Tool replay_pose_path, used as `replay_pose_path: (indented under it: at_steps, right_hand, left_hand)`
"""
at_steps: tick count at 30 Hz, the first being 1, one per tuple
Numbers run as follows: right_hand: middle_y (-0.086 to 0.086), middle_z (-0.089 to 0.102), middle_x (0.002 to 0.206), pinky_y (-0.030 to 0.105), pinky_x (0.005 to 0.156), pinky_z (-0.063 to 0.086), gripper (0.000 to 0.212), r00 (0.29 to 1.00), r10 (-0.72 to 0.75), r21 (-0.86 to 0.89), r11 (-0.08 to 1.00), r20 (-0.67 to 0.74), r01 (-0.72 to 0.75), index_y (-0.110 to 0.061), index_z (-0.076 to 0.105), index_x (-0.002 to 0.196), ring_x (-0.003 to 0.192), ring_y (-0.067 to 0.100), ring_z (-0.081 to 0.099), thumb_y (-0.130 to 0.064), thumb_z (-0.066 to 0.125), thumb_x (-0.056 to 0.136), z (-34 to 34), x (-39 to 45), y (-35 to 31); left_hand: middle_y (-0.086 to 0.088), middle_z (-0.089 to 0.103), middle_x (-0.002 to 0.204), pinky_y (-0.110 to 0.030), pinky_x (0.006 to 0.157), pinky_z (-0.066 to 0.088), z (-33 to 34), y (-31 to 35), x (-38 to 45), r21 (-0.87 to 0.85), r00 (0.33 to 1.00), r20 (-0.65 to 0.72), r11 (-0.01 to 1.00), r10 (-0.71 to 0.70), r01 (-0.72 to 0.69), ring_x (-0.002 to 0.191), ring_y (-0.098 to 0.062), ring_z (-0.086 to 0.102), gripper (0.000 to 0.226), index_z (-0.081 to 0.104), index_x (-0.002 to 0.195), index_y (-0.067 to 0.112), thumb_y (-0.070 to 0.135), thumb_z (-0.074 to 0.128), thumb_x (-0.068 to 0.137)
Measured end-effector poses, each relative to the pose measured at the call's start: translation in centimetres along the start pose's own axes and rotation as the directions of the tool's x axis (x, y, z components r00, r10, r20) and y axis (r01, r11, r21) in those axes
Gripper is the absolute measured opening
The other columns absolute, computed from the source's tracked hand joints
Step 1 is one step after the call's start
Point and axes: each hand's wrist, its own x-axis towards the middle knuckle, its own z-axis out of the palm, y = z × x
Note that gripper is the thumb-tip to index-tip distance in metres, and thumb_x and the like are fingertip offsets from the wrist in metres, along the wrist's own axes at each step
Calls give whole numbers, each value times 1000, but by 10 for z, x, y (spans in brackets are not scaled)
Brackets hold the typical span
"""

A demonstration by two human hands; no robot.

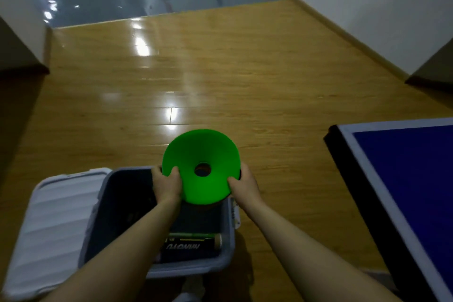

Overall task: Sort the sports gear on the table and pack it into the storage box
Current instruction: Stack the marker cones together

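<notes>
A bright green disc cone (203,149) with a round hole in its middle hangs tilted over the far end of the grey storage box (228,252). My left hand (166,184) grips the cone's left rim, thumb on its top face. My right hand (245,184) grips the right rim the same way. A dark edge shows under the cone at the right, perhaps more stacked cones. Inside the box, near its front wall, lies a black tube (193,245) with white lettering and a green stripe.
The box stands on a glossy wooden floor (220,68). Its pale ribbed lid (51,228) lies flat on the floor to its left. The corner of a blue table (404,179) with a white border juts in at the right. Walls flank both sides.
</notes>
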Motion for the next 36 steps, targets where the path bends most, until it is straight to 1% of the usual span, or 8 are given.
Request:
replay_pose_path:
  at_steps: [6,9,12,15,19,24,31,36]
  right_hand:
    - [6,55,128,46,90,52,49,997,66,-58,996,34,-64,-17,40,135,114,25,55,-6,55,90,73,76,111]
    - [13,55,128,35,68,58,48,989,138,-2,990,44,-138,-13,39,132,106,26,58,-2,58,89,99,106,160]
    - [18,57,127,17,74,49,46,974,225,96,970,6,-225,0,44,130,111,24,56,4,60,87,116,111,188]
    - [18,61,120,39,84,53,36,945,326,197,927,-9,-318,-1,53,124,106,32,59,1,59,88,137,117,218]
    - [11,61,105,30,53,47,44,924,383,161,912,-4,-377,-11,51,127,83,26,58,9,47,88,162,132,248]
    - [9,58,101,38,81,50,38,934,355,24,935,-44,-354,-5,50,126,90,22,56,7,49,89,175,148,279]
    - [10,57,123,27,79,44,48,933,358,-47,932,-38,-360,-15,40,139,101,22,55,-3,48,93,181,184,307]
    - [6,54,126,28,92,41,44,927,371,-34,929,51,-369,-15,37,140,106,18,50,-14,46,97,191,190,316]
  left_hand:
    - [-15,54,108,-34,75,41,11,-108,85,52,998,50,998,-45,42,92,-26,51,32,45,124,5,1,47,93]
    - [-12,55,105,-35,75,43,17,-157,123,105,994,103,994,-33,22,92,-25,52,33,49,123,7,0,48,91]
    - [-9,58,102,-40,83,48,14,-193,141,160,992,126,986,22,-42,98,-29,57,31,52,121,10,3,52,91]
    - [-6,58,105,-38,85,47,11,-223,157,187,983,179,979,49,-83,102,-27,57,32,50,126,12,8,51,95]
    - [-9,56,113,-30,79,42,10,-261,179,301,954,297,952,-40,-53,101,-27,56,36,37,134,13,14,46,99]
    - [-17,53,128,-36,93,45,27,-298,208,318,903,378,945,-204,81,113,-32,54,48,32,140,8,6,48,95]
    - [-17,57,125,-36,92,46,56,-321,233,323,899,355,936,-257,140,110,-30,56,54,38,139,9,1,53,87]
    - [-19,38,147,-35,106,35,63,-333,228,481,827,375,850,-419,213,130,-33,43,75,-3,151,8,12,48,97]
